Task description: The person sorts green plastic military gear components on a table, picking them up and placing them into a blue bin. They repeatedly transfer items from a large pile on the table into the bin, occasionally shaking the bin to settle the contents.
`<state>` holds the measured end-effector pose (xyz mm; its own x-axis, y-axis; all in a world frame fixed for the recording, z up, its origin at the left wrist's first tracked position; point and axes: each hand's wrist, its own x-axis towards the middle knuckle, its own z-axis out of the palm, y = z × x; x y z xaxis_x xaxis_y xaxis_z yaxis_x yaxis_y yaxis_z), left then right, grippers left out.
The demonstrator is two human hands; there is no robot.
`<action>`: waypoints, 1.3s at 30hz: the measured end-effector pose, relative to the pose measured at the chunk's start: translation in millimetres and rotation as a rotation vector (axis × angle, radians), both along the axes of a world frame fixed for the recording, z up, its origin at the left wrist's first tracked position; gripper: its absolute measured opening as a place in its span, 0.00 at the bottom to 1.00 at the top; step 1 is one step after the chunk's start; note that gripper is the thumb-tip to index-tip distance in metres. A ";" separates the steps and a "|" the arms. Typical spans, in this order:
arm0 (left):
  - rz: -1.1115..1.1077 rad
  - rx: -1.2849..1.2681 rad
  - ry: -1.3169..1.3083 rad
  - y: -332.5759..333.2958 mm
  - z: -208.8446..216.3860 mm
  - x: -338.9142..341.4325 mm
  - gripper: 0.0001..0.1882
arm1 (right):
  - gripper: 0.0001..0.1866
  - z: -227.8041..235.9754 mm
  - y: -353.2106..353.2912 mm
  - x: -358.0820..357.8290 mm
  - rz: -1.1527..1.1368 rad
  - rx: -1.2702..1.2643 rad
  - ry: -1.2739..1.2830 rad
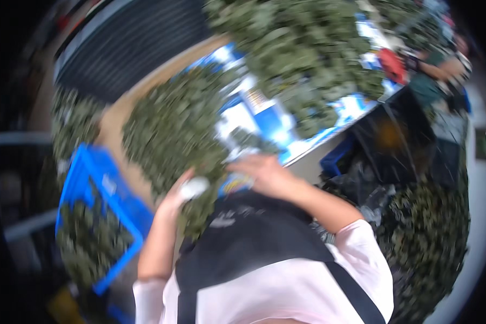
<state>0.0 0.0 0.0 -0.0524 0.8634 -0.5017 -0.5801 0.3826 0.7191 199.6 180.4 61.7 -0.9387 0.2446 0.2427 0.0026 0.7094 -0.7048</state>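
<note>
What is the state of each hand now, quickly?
Left hand: at a white object; blurred, grip unclear.
Right hand: blurred too; open or holding cannot be told.

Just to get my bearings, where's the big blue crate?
In the head view, the big blue crate is at the left, just left of the person's left forearm, with leafy greenery in it.

Green leaves [178, 116] on blue-white table [267, 119]
</note>
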 end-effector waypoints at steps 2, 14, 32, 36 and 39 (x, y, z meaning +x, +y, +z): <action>-0.048 -0.019 0.139 0.0 43.0 4.3 0.37 | 0.22 11.7 -0.9 -8.2 0.012 0.106 -0.097; -0.083 0.151 0.282 5.1 42.4 21.9 0.25 | 0.23 21.3 -1.2 -27.4 0.210 0.140 -0.298; 0.475 -0.092 0.050 6.7 39.4 -1.1 0.27 | 0.23 -92.4 90.8 -88.0 -0.216 -0.305 -0.239; 0.563 -0.177 -0.087 -13.1 10.3 -6.2 0.28 | 0.24 -170.9 66.2 -105.6 -0.488 0.248 -0.450; 0.604 -0.151 -0.110 -4.1 22.9 12.5 0.26 | 0.16 -199.5 66.8 -116.8 -0.576 0.226 -0.520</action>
<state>12.5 -4.1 22.9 -0.4496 0.6173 -0.6456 -0.7927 0.0573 0.6069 82.8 247.3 -137.8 -0.6867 0.7214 -0.0892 0.6992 0.6220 -0.3526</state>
